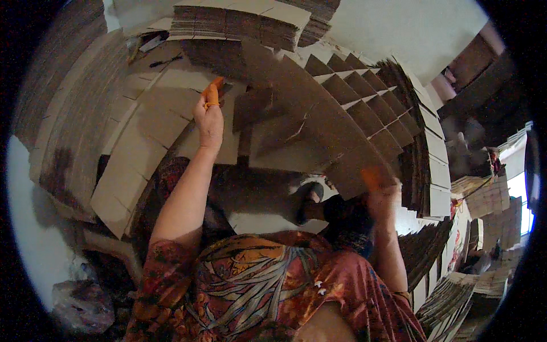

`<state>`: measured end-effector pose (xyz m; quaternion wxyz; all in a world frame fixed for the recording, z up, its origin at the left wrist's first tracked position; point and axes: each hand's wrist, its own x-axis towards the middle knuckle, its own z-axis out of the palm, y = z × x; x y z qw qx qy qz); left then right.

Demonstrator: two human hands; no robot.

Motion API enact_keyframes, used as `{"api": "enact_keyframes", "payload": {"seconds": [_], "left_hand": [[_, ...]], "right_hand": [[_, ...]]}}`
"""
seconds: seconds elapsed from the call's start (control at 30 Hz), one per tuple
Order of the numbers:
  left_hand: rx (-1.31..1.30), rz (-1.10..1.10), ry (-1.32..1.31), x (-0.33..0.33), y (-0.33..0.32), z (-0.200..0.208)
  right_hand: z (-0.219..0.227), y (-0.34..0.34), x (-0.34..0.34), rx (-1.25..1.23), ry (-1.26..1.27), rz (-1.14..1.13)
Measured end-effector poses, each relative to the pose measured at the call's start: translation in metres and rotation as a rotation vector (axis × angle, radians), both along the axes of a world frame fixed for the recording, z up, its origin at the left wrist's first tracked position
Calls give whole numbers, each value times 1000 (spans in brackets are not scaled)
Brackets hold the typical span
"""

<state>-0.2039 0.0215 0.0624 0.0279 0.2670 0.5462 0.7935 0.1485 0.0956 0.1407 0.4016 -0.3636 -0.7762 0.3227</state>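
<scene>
Orange coverings wrap the fingers of both my hands. My left hand (209, 117) is raised at centre left, its fingers pressed together with a greyish edge beside them; what they hold is not clear. My right hand (384, 191) is smeared by motion at the lower end of a long brown cardboard strip (325, 114), so its grip is hidden. The strip slants from upper centre down to the right. Beyond it stands a cardboard divider grid (364, 94) of crossed pieces with square cells. A smaller brown cardboard piece (253, 108) is right of my left hand.
Slotted cardboard sheets (128, 154) lie at the left, beside a tall cardboard stack (80, 125). Another stack (239, 23) stands at the back. Upright cardboard pieces (436, 159) line the right side. A plastic bag (82, 305) sits at lower left.
</scene>
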Motion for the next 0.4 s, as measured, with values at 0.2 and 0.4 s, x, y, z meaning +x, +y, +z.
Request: {"api": "enact_keyframes", "payload": {"seconds": [0.2,0.4], "left_hand": [[-128,52,-53,2,1,-3],[-58,-9,-22,5,3,-3]], "right_hand": [[-41,0,-1,-182,49,36],[-54,2,9,-144,-110,72]]}}
